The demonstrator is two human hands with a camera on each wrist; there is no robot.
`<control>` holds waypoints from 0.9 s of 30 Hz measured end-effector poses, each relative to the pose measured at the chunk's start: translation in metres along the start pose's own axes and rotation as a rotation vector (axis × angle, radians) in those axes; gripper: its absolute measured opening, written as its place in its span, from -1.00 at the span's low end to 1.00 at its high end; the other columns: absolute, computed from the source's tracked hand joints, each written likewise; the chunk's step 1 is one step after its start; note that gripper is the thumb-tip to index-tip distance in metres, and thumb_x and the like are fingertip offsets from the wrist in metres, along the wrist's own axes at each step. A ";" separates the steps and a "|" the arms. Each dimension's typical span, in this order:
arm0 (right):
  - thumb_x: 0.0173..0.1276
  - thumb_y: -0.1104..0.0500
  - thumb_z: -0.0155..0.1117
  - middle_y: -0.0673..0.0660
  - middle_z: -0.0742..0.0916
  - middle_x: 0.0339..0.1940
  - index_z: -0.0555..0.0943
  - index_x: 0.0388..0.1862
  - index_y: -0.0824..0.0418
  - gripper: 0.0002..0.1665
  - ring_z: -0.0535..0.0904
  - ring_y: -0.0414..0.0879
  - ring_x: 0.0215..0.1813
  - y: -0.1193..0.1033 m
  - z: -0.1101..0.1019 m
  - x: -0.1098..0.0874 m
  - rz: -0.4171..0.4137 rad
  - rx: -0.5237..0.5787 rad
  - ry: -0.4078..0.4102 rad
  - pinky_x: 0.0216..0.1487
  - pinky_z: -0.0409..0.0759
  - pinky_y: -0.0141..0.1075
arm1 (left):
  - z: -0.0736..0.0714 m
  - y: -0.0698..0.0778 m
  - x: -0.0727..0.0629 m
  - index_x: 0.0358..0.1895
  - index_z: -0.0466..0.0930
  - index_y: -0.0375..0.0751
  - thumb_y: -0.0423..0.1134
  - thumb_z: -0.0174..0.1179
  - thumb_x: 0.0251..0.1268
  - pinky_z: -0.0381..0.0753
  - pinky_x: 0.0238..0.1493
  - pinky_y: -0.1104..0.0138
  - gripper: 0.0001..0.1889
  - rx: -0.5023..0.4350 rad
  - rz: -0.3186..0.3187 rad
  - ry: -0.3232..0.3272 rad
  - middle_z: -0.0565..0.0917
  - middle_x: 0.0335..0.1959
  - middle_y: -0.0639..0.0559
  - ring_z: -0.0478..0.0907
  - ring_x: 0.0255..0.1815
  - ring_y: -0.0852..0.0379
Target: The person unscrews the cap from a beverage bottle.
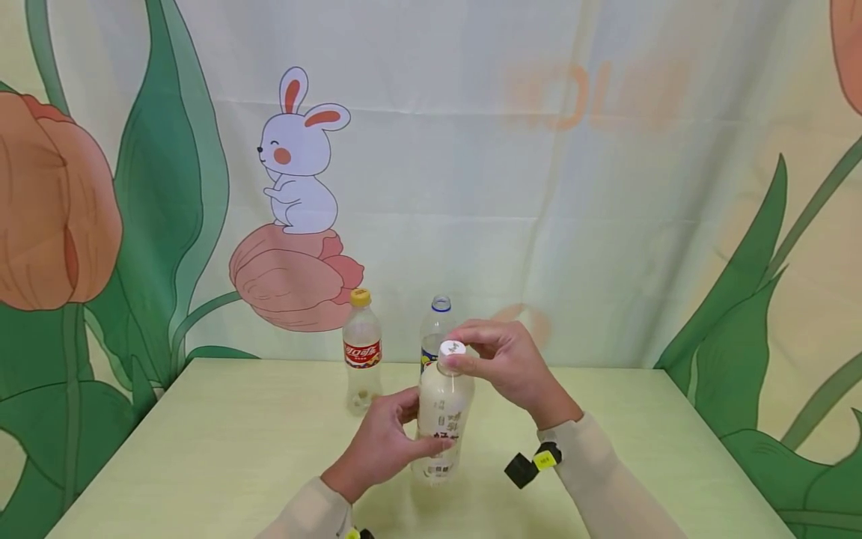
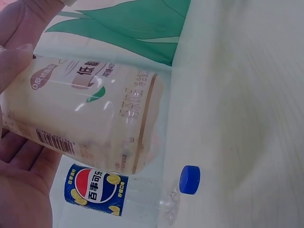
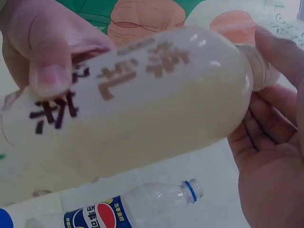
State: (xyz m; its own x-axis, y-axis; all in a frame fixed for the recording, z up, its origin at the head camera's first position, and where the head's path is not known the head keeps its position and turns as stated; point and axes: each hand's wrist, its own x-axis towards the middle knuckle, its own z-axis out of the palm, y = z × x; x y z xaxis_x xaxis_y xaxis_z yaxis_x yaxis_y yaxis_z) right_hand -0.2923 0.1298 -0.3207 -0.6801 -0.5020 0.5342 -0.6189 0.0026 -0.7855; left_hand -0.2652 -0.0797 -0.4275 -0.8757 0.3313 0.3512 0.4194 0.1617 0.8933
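Observation:
In the head view a milky drink bottle (image 1: 441, 419), with a pale label and dark characters, stands upright or nearly so over the table. My left hand (image 1: 380, 445) grips it around the lower body, thumb across the front. At the top, my right hand (image 1: 512, 367) pinches the white cap (image 1: 453, 349) between thumb and fingers. Behind it is a clear Pepsi bottle (image 1: 438, 323) with an uncapped mouth and a blue neck ring. In the left wrist view, a blue cap (image 2: 190, 180) lies on the table near that bottle's base.
A clear Coca-Cola bottle (image 1: 364, 374) with a yellow cap stands to the left, some small pieces at its bottom. The pale table (image 1: 236, 449) reaches back to a hanging cloth (image 1: 431, 187) printed with a rabbit and tulips.

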 end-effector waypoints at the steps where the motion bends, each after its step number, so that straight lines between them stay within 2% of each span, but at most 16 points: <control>1: 0.31 0.32 0.46 -0.04 0.80 -0.12 0.75 -0.06 0.42 -0.74 0.69 -0.12 -0.05 0.001 -0.001 0.000 -0.004 0.010 -0.016 0.10 0.71 -0.28 | 0.000 0.000 0.000 0.13 0.67 0.03 -0.13 0.61 0.03 0.66 0.25 0.31 -0.47 -0.006 -0.006 -0.011 0.79 0.03 0.14 0.74 0.06 0.16; 4: 0.33 0.29 0.45 -0.04 0.80 -0.13 0.74 -0.04 0.43 -0.73 0.67 -0.13 -0.08 0.004 -0.003 0.002 -0.006 0.020 -0.046 0.05 0.71 -0.30 | -0.001 -0.001 0.000 0.13 0.67 0.01 -0.15 0.60 0.03 0.66 0.24 0.30 -0.47 -0.025 -0.015 -0.030 0.79 0.04 0.12 0.74 0.06 0.14; 8: 0.37 0.25 0.43 -0.03 0.80 -0.15 0.73 -0.03 0.39 -0.73 0.67 -0.13 -0.17 0.009 -0.001 0.003 0.019 0.040 -0.028 -0.18 0.70 -0.32 | 0.000 0.000 0.001 0.13 0.67 0.02 -0.13 0.60 0.03 0.66 0.26 0.23 -0.47 -0.019 -0.010 -0.008 0.79 0.02 0.14 0.74 0.05 0.15; 10: 0.37 0.25 0.43 -0.03 0.80 -0.16 0.73 -0.01 0.36 -0.73 0.69 -0.13 -0.20 0.012 0.002 0.002 0.040 0.048 0.015 -0.21 0.71 -0.33 | 0.001 0.000 0.002 0.13 0.66 0.03 -0.13 0.61 0.02 0.66 0.27 0.20 -0.46 -0.010 -0.005 0.015 0.79 0.01 0.14 0.74 0.04 0.17; 13: 0.32 0.26 0.47 -0.03 0.81 -0.21 0.74 -0.04 0.33 -0.74 0.71 -0.11 -0.19 0.012 0.008 -0.001 0.062 0.039 0.118 -0.13 0.73 -0.29 | 0.003 0.000 0.002 0.15 0.66 0.02 -0.14 0.61 0.02 0.67 0.27 0.16 -0.45 -0.005 0.000 0.046 0.79 0.02 0.12 0.74 0.04 0.17; 16: 0.26 0.22 0.54 0.00 0.81 -0.26 0.77 -0.11 0.23 -0.76 0.71 -0.08 -0.17 0.008 0.015 -0.005 0.093 -0.025 0.239 -0.02 0.70 -0.25 | 0.005 -0.001 0.003 0.17 0.65 -0.01 -0.16 0.61 0.02 0.68 0.26 0.15 -0.43 0.000 0.002 0.068 0.79 0.02 0.07 0.73 0.05 0.16; 20: 0.16 0.09 0.63 0.04 0.81 -0.32 0.80 -0.18 0.08 -0.74 0.68 -0.02 -0.18 -0.002 0.026 -0.009 0.156 -0.101 0.365 -0.02 0.66 -0.18 | 0.006 -0.003 0.004 0.17 0.65 -0.01 -0.15 0.61 0.02 0.69 0.24 0.18 -0.43 0.016 0.003 0.091 0.80 0.01 0.06 0.74 0.04 0.15; 23: 0.10 0.02 0.67 0.03 0.82 -0.32 0.81 -0.22 0.01 -0.72 0.67 -0.02 -0.19 -0.009 0.033 -0.011 0.178 -0.128 0.426 -0.04 0.64 -0.15 | 0.008 -0.003 0.005 0.16 0.65 0.01 -0.15 0.62 0.01 0.69 0.23 0.23 -0.43 0.025 0.005 0.103 0.80 0.00 0.07 0.74 0.03 0.16; 27: 0.12 0.02 0.66 0.00 0.80 -0.32 0.83 -0.24 -0.02 -0.77 0.67 -0.07 -0.20 -0.012 0.037 -0.012 0.137 -0.178 0.450 -0.08 0.63 -0.23 | 0.009 -0.002 0.005 0.16 0.66 0.01 -0.16 0.62 0.00 0.69 0.20 0.29 -0.43 0.023 0.009 0.104 0.80 -0.01 0.07 0.75 0.02 0.17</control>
State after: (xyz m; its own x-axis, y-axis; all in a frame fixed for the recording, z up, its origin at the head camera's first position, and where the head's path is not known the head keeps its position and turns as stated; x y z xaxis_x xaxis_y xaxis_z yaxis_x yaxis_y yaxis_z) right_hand -0.2625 0.1041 -0.3291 -0.8374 -0.0638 0.5429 -0.5431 0.2095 -0.8131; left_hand -0.2681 -0.0695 -0.4301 -0.8917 0.2349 0.3870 0.4313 0.1811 0.8838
